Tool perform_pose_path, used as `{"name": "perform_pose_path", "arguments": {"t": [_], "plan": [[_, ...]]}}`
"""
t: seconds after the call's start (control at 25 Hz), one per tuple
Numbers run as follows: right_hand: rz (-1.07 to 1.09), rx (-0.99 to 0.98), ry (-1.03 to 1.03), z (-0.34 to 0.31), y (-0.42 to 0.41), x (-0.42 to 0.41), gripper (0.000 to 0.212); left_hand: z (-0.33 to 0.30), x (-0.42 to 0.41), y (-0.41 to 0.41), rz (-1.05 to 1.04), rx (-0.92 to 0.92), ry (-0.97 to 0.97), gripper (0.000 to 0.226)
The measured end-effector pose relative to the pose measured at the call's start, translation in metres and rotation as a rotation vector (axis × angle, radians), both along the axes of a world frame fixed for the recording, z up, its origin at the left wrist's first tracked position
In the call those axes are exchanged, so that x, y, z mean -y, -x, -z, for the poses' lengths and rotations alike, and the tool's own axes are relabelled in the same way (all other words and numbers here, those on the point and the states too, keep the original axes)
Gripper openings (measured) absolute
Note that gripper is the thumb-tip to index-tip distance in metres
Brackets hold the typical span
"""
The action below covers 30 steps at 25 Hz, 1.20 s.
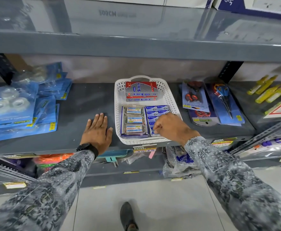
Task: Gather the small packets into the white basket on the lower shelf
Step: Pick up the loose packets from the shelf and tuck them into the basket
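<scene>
Head view: right hand [168, 125] curled onto small blue packets [158, 110] inside white basket [119, 97]; grasp cannot be told
Left hand [97, 130]: laid flat, released
Risk: stacked rows under the fingers could be toppled

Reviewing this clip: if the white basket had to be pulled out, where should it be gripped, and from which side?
Probably by the near rim, from the front. The white basket sits lengthwise on the shelf; its cut-out handle is at the far end, behind the red boxes. The left hand lies flat beside it; the right hand is over the blue packets.
</scene>
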State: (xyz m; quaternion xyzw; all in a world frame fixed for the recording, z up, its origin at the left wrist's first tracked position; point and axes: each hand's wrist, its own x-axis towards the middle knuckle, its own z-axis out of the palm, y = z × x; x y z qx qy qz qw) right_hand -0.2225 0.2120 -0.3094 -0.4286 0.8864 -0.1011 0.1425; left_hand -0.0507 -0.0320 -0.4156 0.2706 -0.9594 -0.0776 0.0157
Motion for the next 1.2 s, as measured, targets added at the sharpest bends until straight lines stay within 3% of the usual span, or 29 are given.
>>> {"name": "perform_pose_path", "arguments": {"t": [0.24,0.32,0.4,0.44,0.52,0.64,0.72,0.8,1.04,1.2], "plan": [[0.012,0.012,0.025,0.0,-0.002,0.0,0.013,0.006,0.004,0.0,0.015,-0.028,-0.035,0.066],[0.054,0.003,0.077,0.001,-0.002,-0.005,0.018,-0.001,0.008,0.002,-0.035,-0.061,-0.206,0.066],[0.089,-0.007,0.098,0.0,0.001,-0.008,0.02,-0.024,0.007,0.003,-0.196,-0.271,-0.539,0.065],[0.097,-0.002,0.087,-0.002,0.004,-0.008,0.016,-0.038,0.001,0.005,-0.225,-0.419,-0.602,0.061],[0.093,0.023,0.031,-0.008,0.008,-0.004,0.02,-0.072,-0.024,0.015,-0.05,-0.502,-0.414,0.055],[0.085,0.057,-0.055,-0.011,0.014,0.001,0.045,-0.1,-0.062,0.05,0.334,-0.119,-0.216,0.063],[0.094,0.058,-0.065,-0.006,0.017,0.0,0.048,-0.095,-0.068,0.071,0.417,0.198,-0.132,0.078],[0.088,0.064,-0.066,0.0,0.019,-0.005,0.05,-0.085,-0.063,0.081,0.452,0.376,-0.061,0.088],[0.024,0.08,-0.145,0.008,0.026,-0.001,0.065,-0.072,-0.063,0.088,0.491,0.482,0.045,0.086],[0.044,0.088,-0.137,0.008,0.027,0.0,0.056,-0.075,-0.065,0.084,0.518,0.466,0.081,0.078]]}}
